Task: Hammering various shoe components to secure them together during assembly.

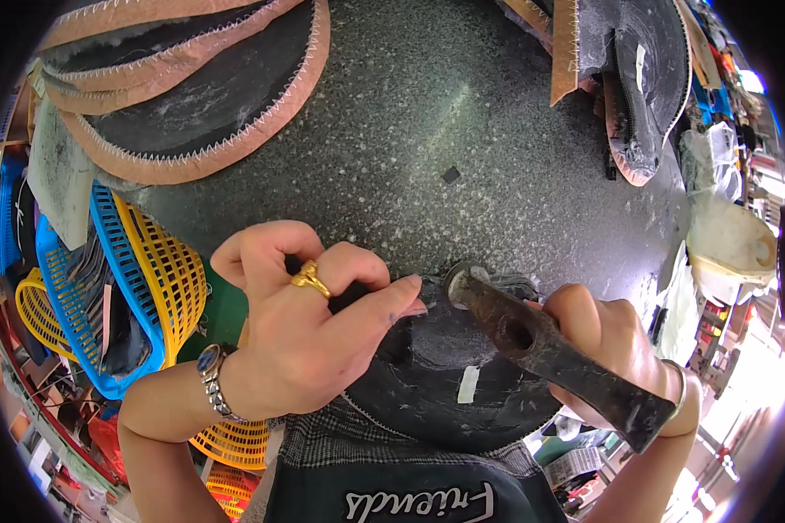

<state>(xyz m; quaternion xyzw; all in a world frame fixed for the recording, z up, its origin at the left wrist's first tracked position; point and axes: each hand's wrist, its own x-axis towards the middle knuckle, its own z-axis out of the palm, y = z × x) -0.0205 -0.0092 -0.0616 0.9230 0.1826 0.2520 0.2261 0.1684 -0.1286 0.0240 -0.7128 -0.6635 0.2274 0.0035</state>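
A hammer (576, 362) with a worn dark metal head is in my right hand (589, 336), whose fingers are closed around its mostly hidden handle. Its round face (459, 286) is at the far edge of a black curved panel (436, 397) with white edge stitching and a small pale tag (468, 384). The panel lies at the near edge of the dark speckled slab (392, 200), against my apron. My left hand (310, 322) has curled fingers, with thumb and fingertip pressed together at the panel's far left edge, left of the hammer face.
Stacked black panels with peach trim (201, 113) lie at the far left. Another trimmed piece with a zipper (624, 113) lies far right. A small dark square (450, 175) rests mid-slab. Left of the slab are blue (118, 288) and yellow baskets (170, 270); a pale plastic container (733, 244) is right.
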